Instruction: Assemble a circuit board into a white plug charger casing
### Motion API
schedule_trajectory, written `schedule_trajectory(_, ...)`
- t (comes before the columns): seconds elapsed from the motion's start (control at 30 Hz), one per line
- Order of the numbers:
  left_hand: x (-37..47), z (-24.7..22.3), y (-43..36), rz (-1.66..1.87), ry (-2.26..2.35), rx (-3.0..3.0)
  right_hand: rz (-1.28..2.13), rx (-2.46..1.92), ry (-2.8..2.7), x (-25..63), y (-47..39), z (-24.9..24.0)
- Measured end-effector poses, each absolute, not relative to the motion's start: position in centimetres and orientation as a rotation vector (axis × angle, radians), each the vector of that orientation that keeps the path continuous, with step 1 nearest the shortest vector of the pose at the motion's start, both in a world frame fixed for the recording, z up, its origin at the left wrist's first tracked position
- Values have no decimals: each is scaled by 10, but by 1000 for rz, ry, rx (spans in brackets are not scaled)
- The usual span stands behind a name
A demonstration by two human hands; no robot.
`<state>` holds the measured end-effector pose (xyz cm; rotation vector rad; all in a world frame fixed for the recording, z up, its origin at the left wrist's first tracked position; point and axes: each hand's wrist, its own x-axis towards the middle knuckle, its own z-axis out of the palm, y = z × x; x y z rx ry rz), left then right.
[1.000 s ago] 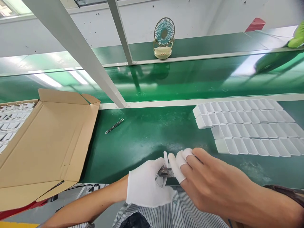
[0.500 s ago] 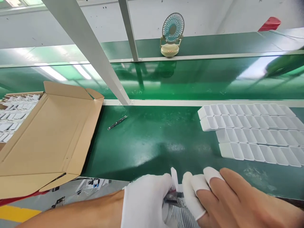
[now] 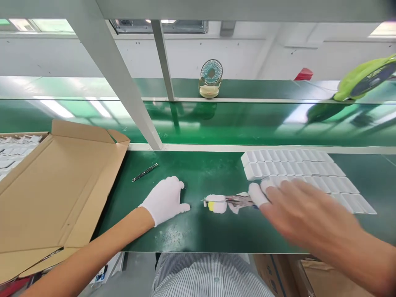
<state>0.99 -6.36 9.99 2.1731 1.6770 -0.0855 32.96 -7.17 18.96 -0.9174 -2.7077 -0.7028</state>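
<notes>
My left hand [image 3: 168, 200], in a white glove, rests over the green table with its thumb held apart from the fingers, nothing in it. To its right lies a small white part with a yellow patch [image 3: 216, 204], low on the table. From it a thin greyish, stem-like length [image 3: 239, 201] runs to the fingertips of my right hand [image 3: 293, 210]. That hand wears white finger covers and is smeared by motion; its thumb and forefinger close on the far end of the stem. What exactly the stem is, I cannot make out.
Rows of white open trays [image 3: 293, 169] stand at the right, partly behind my right hand. Tweezers [image 3: 145, 172] lie at the left. An open cardboard box [image 3: 62, 185] holds white pieces [image 3: 15, 150]. A small fan [image 3: 211, 78] stands on the rear shelf beyond a slanted post [image 3: 123, 78].
Both hands were together at the table's front edge around the part. Now the part is farther in over the table, my left hand is off it to the left, and the view has tilted up.
</notes>
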Motion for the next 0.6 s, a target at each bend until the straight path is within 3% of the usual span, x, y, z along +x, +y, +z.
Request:
schedule_trajectory(0.1, 12, 91, -59, 124, 1499, 2230, -732, -882, -2835, 320, -74, 172)
schedule_trajectory(0.23, 31, 113, -78, 365, 1136, 2180, -776, -885, -2880, 315, -76, 153)
schedule_trajectory(0.6, 35, 92, -66, 171, 1277, 2230, -832, -1048, -2734, 321, -86, 135)
